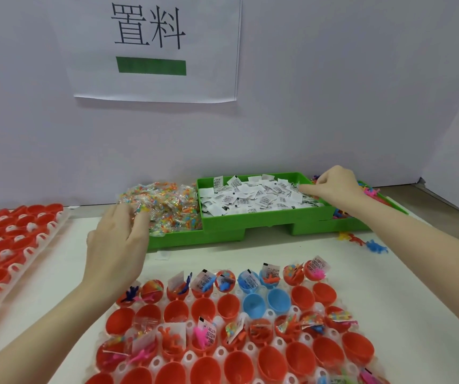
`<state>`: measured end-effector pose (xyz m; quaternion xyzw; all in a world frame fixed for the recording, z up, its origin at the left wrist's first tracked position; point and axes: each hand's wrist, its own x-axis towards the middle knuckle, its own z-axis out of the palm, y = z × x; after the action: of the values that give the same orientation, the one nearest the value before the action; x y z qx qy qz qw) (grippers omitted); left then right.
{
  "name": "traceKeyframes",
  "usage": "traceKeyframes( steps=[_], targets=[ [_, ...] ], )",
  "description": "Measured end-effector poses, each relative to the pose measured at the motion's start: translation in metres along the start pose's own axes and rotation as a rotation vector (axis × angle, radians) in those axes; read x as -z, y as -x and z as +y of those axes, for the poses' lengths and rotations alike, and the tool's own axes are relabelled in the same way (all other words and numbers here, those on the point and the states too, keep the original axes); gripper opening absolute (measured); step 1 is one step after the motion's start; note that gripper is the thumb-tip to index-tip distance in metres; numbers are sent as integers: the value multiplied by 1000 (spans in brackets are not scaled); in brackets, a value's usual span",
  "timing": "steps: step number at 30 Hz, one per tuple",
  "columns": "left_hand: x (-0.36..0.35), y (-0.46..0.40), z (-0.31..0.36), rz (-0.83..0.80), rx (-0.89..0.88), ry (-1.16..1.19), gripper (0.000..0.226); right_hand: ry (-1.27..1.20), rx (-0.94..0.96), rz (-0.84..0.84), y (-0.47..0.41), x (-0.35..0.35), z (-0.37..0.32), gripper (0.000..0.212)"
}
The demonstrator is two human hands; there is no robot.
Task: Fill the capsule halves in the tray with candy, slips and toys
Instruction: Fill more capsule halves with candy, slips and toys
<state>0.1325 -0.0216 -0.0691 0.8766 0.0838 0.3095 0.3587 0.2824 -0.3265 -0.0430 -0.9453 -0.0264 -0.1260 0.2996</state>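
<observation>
Now the left hand (117, 245) rests flat on the candy bags (164, 210) while the right hand (333, 187) pinches at the paper slips (250, 199) in the green bin (264, 220), so next both should probably carry pieces to the empty red cups (203, 309) in the tray (271, 313) nearby.

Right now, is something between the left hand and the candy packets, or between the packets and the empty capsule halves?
Nothing visible blocks either. The left hand already rests on the candy packets, and only bare table separates them from the empty capsule halves.
</observation>
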Motion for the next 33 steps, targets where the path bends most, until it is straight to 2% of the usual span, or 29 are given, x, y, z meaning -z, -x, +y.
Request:
traceKeyframes(
  steps=[4, 8, 11, 15, 18, 21, 24, 27, 30, 33],
  targets=[
    [1, 4, 3, -23, 2, 35, 27, 209, 56, -173, -2, 9, -1, 31],
    [-1, 7, 5, -19, -7, 21, 33, 340, 17, -279, -2, 5, -3, 35],
    [-2, 11, 9, -35, -29, 30, 27, 356, -17, -218, -4, 4, -1, 27],
    [1, 17, 14, -81, -3, 89, 36, 337, -5, -53, -1, 2, 2, 14],
    [2, 21, 20, -105, 52, 145, 24, 158, 13, 59, 2, 5, 2, 9],
    [2, 22, 25, -199, 138, 246, 20, -118, 2, 98, 6, 10, -4, 18],
    [-1, 22, 29, -298, 215, 335, 25, -322, -95, 102, 10, 11, -11, 24],
    [-3, 24, 34, -323, 269, 397, 26, -567, -282, 74, 14, 14, -19, 26],
    [-4, 28, 43, -339, 321, 469, 22, -712, -363, 55, 19, 17, -26, 28],
    [-3, 34, 57, -365, 370, 592, 19, -734, -280, 23, 32, 13, -33, 23]
  ],
)
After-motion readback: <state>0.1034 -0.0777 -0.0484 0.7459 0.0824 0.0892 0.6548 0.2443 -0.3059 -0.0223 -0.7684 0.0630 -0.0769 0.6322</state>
